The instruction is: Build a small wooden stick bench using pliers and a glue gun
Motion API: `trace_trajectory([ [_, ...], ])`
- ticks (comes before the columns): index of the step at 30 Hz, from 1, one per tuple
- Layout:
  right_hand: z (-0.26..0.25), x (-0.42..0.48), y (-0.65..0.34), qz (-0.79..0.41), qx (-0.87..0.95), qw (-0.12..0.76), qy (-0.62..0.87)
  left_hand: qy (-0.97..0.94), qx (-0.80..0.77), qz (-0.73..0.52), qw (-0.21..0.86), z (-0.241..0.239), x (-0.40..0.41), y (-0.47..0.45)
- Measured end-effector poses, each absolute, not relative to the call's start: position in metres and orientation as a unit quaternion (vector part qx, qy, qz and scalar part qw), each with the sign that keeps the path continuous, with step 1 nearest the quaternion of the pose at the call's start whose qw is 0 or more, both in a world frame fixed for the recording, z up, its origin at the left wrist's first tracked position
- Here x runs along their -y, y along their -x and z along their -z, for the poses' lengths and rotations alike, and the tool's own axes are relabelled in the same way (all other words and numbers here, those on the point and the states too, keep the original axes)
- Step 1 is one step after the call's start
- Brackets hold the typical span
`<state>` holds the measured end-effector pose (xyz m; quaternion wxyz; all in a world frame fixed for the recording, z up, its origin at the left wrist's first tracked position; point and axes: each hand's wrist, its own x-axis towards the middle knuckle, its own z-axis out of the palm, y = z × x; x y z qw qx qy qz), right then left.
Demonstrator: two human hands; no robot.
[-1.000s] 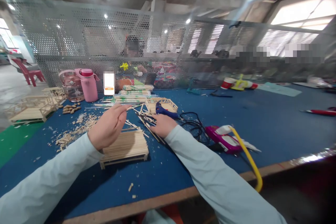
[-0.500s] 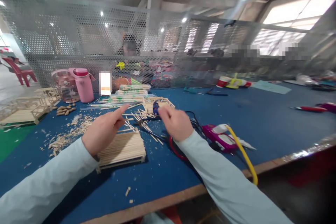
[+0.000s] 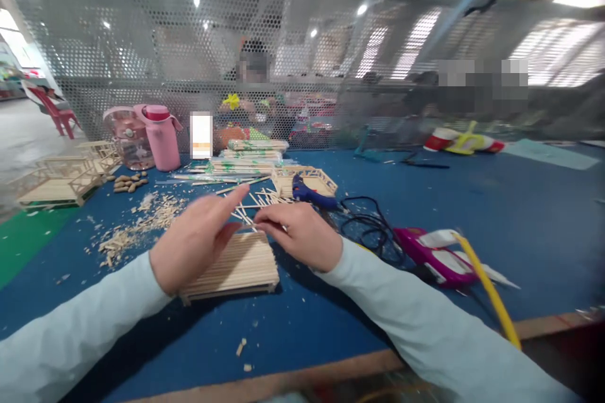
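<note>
Since the frame half a second ago, the right hand (image 3: 302, 236) has been brought inward from beside the blue glue gun (image 3: 314, 194), and its fingertips are now held just beside the left thumb. Its thumb and fingers are drawn together at the tips; whether a thin stick is pinched there cannot be told. The left hand (image 3: 189, 245) is held over the left part of the pale wooden slatted platform (image 3: 243, 264), index finger extended and thumb parted from it; whether anything is gripped cannot be told. The platform is set on the blue-topped bench (image 3: 307, 340), partly hidden by that hand.

Behind the hands, loose pale wooden sticks (image 3: 250, 209) are scattered. Further back, more sticks are contained in stacked clear plastic sleeves printed in green (image 3: 255, 160). The railed pale wooden tray (image 3: 282, 184) is partly overlapped by the glue gun. By the perforated metal screen (image 3: 189, 50), an opaque pink bottle with a red lid (image 3: 163, 146) is stood upright, its contents hidden, next to a transparent pink-tinted bottle (image 3: 135, 148). Peanut-like brown pieces (image 3: 128, 182) are heaped near both.
</note>
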<state>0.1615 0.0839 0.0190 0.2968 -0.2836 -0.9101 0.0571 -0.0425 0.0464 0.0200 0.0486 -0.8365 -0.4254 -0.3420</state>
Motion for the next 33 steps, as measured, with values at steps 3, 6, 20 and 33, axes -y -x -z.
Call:
trace_trajectory([
  [3, -0.007, -0.091, -0.169, -0.106, 0.89, 0.309, 0.317, 0.689, 0.572, 0.445, 0.026, -0.023, -0.048, 0.071],
  [6, -0.002, -0.095, -0.174, -0.156, 0.874, 0.302, 0.347, 0.569, 0.651, 0.449, -0.223, -0.01, -0.05, 0.093],
  [20, 0.004, -0.099, -0.16, -0.201, 0.861, 0.267, 0.384, 0.404, 0.562, 0.445, -0.569, 0.023, -0.047, 0.085],
  [33, 0.004, -0.099, -0.164, -0.27, 0.837, 0.245, 0.409, 0.365, 0.56, 0.432, -0.605, 0.02, -0.047, 0.081],
])
